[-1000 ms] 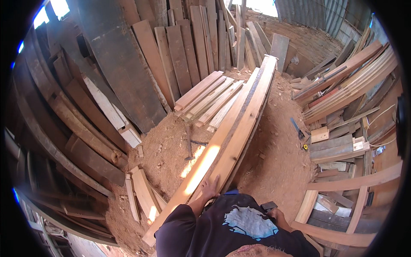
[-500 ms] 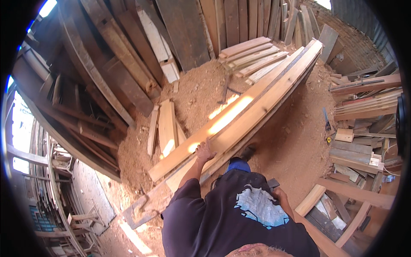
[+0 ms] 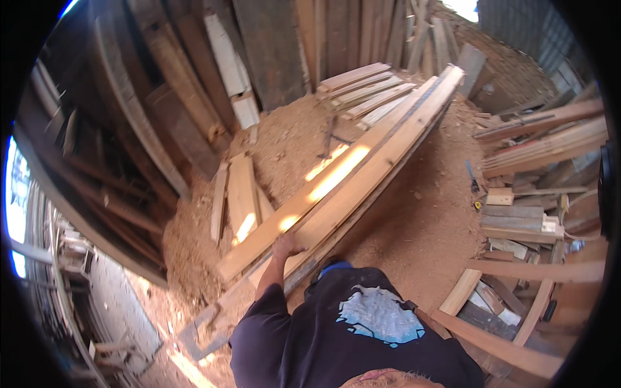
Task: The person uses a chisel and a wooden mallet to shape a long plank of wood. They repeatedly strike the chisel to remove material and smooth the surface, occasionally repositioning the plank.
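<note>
Left hand (image 3: 288, 246) rests on a long flat tan wooden board (image 3: 388, 158) running ahead-right of the fingers. Thumb spread; can't tell if fingers clamp. Second long flat tan wooden board (image 3: 339, 173) just left of them. Looks part-way: both laid lengthwise, gap between, near ends uneven. Right hand hidden, finger state unknown.

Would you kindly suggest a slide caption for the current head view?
Left hand on long wooden planks, partly sunlit, amid sawdust and leaning boards.
</note>
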### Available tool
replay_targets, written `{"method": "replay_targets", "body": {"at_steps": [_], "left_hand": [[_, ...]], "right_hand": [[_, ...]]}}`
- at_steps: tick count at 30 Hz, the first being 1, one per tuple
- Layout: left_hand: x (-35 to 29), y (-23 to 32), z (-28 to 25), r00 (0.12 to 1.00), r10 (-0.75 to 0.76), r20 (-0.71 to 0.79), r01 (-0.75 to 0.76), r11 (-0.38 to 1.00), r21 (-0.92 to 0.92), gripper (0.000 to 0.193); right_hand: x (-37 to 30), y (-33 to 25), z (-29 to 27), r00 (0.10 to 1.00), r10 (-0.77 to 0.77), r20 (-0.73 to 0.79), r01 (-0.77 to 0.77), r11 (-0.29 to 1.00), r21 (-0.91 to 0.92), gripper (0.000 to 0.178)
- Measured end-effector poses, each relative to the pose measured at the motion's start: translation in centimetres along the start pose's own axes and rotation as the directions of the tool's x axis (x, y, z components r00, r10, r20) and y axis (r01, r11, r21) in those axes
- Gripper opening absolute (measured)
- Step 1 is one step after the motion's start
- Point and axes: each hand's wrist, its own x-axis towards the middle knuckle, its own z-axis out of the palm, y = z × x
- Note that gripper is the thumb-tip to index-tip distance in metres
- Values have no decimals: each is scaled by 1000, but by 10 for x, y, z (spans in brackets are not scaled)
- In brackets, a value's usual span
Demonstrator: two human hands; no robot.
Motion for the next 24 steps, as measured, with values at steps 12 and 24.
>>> {"method": "replay_targets", "body": {"at_steps": [12,24], "left_hand": [[13,-40,0,950,310,31,-298,935,-193,74],[-9,-34,-4,952,305,-22,-303,933,-196,66]], "right_hand": [[-14,-86,124,967,-153,-206,254,677,691,13],[-38,-161,158,996,48,-76,-52,997,-50,29]]}}
